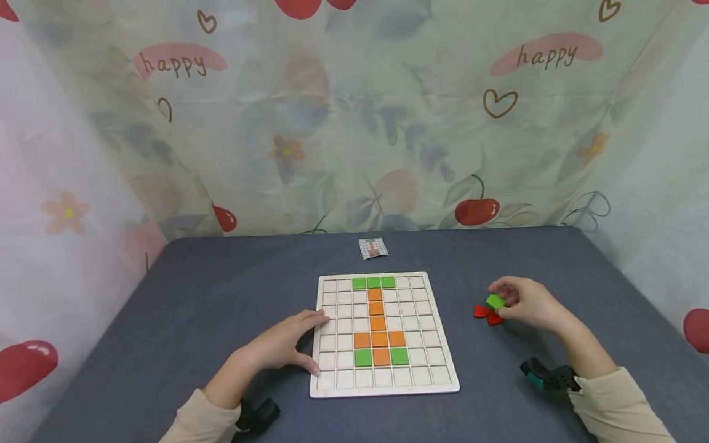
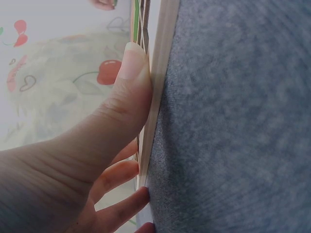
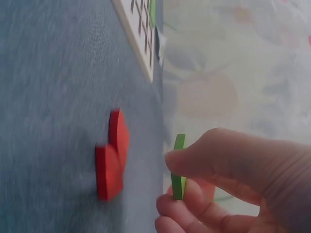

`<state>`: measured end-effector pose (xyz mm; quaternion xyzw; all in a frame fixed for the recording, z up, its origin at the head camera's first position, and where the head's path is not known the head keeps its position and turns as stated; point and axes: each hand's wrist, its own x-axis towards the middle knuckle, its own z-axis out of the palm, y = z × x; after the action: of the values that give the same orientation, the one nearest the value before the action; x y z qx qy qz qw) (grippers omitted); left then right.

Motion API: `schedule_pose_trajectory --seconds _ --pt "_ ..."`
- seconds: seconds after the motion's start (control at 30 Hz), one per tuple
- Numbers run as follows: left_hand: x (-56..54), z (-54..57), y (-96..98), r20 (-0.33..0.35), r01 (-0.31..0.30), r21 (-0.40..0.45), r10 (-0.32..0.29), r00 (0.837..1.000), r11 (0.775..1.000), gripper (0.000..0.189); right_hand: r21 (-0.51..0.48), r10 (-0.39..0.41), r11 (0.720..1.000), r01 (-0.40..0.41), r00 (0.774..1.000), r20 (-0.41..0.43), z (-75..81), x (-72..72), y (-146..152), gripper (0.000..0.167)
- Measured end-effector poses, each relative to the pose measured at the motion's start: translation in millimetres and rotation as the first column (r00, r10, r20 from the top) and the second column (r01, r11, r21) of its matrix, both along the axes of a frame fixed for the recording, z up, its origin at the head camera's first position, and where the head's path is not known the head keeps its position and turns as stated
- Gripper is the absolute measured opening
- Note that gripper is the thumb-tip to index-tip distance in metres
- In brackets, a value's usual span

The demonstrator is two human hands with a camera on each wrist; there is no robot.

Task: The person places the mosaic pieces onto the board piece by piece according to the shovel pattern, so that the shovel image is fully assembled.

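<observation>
A white grid board (image 1: pixel 429 374) lies on the dark cloth, with green and orange square tiles set in its cells. Three green tiles (image 1: pixel 373 282) form a row at its far edge; a column of orange tiles (image 1: pixel 377 323) runs below them. My left hand (image 1: pixel 277 342) rests along the board's left edge, fingers and thumb extended, the thumb (image 2: pixel 133 77) touching its rim. To the right of the board, my right hand (image 1: pixel 528 301) pinches a green square tile (image 3: pixel 178 167) between thumb and fingers. Beneath it in the head view, two red pieces (image 3: pixel 111 170) lie touching on the cloth.
A small printed card (image 1: pixel 373 248) lies beyond the board, near the table's far edge. The dark cloth (image 1: pixel 221 283) covers the table. Patterned curtains (image 1: pixel 354 123) hang behind and at both sides. Each wrist wears a black strap device (image 1: pixel 548 375).
</observation>
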<state>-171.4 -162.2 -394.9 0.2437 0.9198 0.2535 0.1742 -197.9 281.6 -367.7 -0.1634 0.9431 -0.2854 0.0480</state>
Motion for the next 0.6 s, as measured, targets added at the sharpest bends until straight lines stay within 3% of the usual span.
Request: schedule_pose_trajectory --seconds 0.2,0.6 --pt "0.0 0.3 0.3 0.001 -0.004 -0.002 0.004 1.0 1.0 0.09 -0.048 0.032 0.998 -0.033 0.999 -0.015 3.8 5.7 -20 0.033" --pt "-0.3 1.4 1.0 0.002 -0.003 -0.007 0.003 1.0 1.0 0.09 -0.054 0.106 0.992 -0.112 0.989 -0.108 2.9 17.2 -52 0.033"
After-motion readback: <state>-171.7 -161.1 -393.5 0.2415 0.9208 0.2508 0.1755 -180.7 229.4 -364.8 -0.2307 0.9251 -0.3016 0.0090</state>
